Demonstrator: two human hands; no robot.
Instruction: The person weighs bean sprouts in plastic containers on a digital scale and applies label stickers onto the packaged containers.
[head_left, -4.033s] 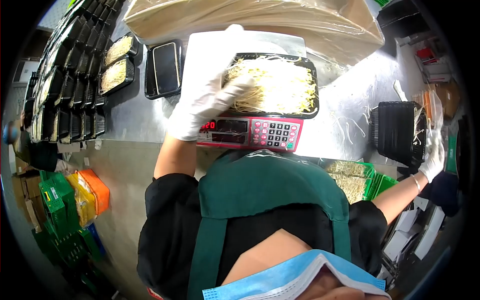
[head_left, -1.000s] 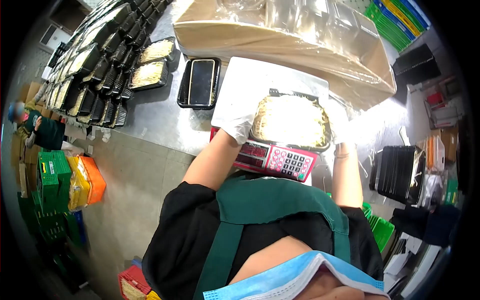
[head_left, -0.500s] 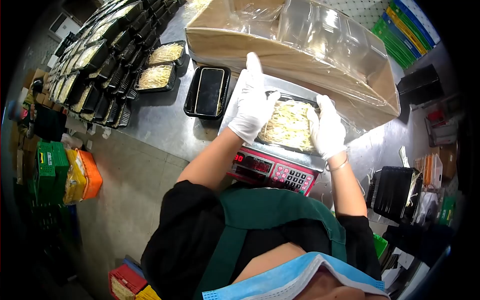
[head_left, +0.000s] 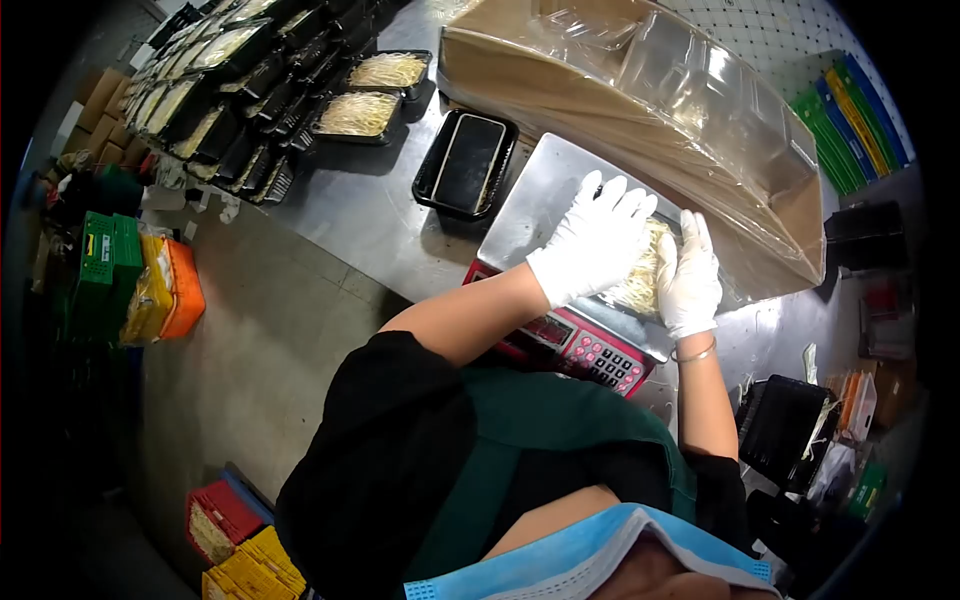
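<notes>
Across the far side of the metal table stands a plastic-lined cardboard box; by the near edge, a red-trimmed scale. Toward its right edge sits a tray of sprouts. Gloved, the left hand covers the tray's left part, fingers outstretched; the right hand flanks its right side, fingers extended. Whether either grips it, I cannot tell.

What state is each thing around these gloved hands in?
Scale: loaded, display unreadable
Sprouts: on the scale, partly hidden
Left hand: gloved, open over the sprouts
Right hand: gloved, beside the sprouts
Black tray by the scale: open, no sprouts visible
Cardboard box: open, clear plastic over its side
Stacked trays: several holding sprouts
</notes>
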